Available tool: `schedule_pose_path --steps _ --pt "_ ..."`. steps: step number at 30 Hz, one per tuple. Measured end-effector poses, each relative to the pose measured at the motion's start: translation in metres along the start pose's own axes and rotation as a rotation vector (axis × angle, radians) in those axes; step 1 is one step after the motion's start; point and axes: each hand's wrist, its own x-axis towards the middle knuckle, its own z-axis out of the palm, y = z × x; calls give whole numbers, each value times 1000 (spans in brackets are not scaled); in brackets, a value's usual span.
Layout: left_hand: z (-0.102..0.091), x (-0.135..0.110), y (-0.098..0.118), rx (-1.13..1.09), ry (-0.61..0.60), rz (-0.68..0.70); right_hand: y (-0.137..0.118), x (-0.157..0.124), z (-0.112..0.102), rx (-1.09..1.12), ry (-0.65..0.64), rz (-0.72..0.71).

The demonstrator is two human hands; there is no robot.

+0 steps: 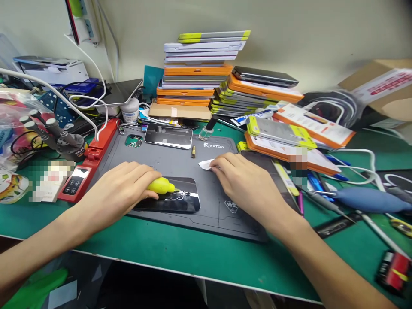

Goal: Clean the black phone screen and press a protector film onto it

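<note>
My left hand (130, 186) is wrapped round a small yellow squeeze bottle (160, 186), tipped sideways with its nozzle pointing right. Under the nozzle, a black phone screen (188, 204) lies on the grey work mat (214, 193), with a wet, shiny streak of clear liquid on its glass. My right hand (240, 176) pinches a white piece of tissue (205, 165) just above the mat, right of the screen. A second phone (168, 136) lies face up at the back of the mat. Near it stand a small brass-coloured bit (193, 152) and a glass bottle with a black cap (207, 130).
Stacked orange and grey boxes (195, 71) rise against the wall. At right are more boxes (280, 133), a blue air blower (370, 199), pens and cables. A red device with buttons (75, 184) and a grey tool holder (66, 143) stand at left on the green table (154, 253).
</note>
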Motion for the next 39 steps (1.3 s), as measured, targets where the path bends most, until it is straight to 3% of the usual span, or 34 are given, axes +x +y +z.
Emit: schedule_pose_path --steps 3,7,13,18,20,24,31,34,39 --pt "0 -2 -8 -2 -10 -14 0 1 -1 2 -18 10" --pt "-8 -24 -21 -18 -40 -89 0 2 -3 15 -43 35" --pt "-28 -68 -34 -10 -74 -301 1 2 -3 56 -38 68" --pt "-34 -85 -42 -34 -27 -539 3 5 -8 106 49 130" --pt "-32 -82 -48 -85 24 -623 3 7 -13 163 129 224" --pt "-25 -59 -57 -286 77 -657 0 10 -19 289 233 334" --pt "-8 -3 -76 -519 124 -701 -10 12 -11 316 223 279" --pt "4 6 -94 -564 162 -757 -12 12 -9 326 209 266" --pt "14 5 -118 -451 202 -864 -14 10 -11 337 222 265"
